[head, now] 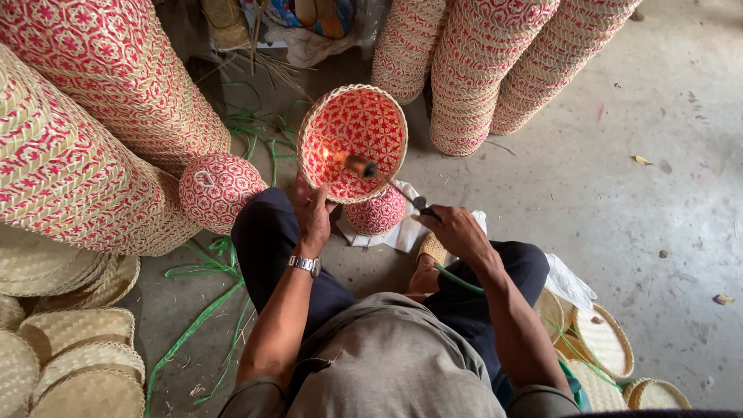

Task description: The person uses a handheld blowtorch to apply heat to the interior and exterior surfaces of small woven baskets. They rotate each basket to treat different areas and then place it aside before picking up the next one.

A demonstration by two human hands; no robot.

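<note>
My left hand (313, 217) grips the lower rim of a round red-and-cream woven basket (364, 128), held tilted so its inside faces me. My right hand (457, 231) holds a small gas torch (387, 179) by its handle, a green hose (457, 280) trailing from it. The torch's nozzle reaches inside the basket, where a small flame burns against the weave at the lower left. I sit on the floor with my knees apart in dark trousers. A second small red woven basket (377, 213) rests upside down on white cloth just below the held one.
Tall stacks of red-patterned baskets (85, 116) lean at the left, and more such stacks (480, 70) stand at the back. An upside-down basket (217, 190) sits by my left knee. Flat cream woven lids (77, 348) lie at lower left, others (607, 340) at lower right. Green strips (197, 310) litter the concrete floor.
</note>
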